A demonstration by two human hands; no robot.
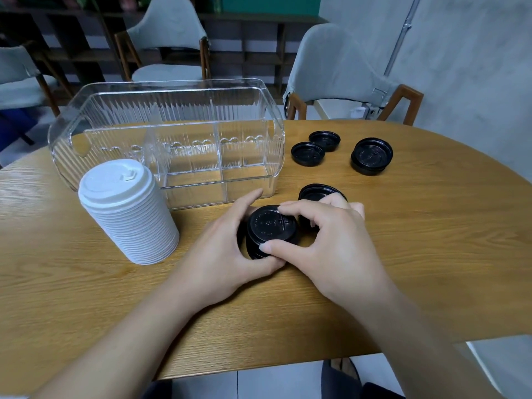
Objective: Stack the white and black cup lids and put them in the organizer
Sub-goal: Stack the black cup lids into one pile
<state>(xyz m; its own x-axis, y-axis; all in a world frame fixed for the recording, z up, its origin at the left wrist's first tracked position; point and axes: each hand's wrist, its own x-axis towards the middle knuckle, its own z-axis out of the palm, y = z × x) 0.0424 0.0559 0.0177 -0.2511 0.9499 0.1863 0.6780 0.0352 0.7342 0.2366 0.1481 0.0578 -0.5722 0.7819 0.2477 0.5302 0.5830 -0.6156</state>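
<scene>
Black lids are being gathered into a short stack (269,230), with both hands curling round it on the table (403,226).

White lids are already standing as a tall stack (129,211) just left of the left hand (227,249); beyond the right hand (325,240), one black lid (313,192) is lying close and three more black lids (339,151) are waiting farther off. Past both hands the clear organizer (167,133) is sitting with nothing in it yet.

Black stack (269,230): gripped on the table (403,254) between left hand (224,251) and right hand (325,240).
White stack (126,208): stood left, near the organizer (172,133).
Loose black lids (371,155): scattered far right.
</scene>
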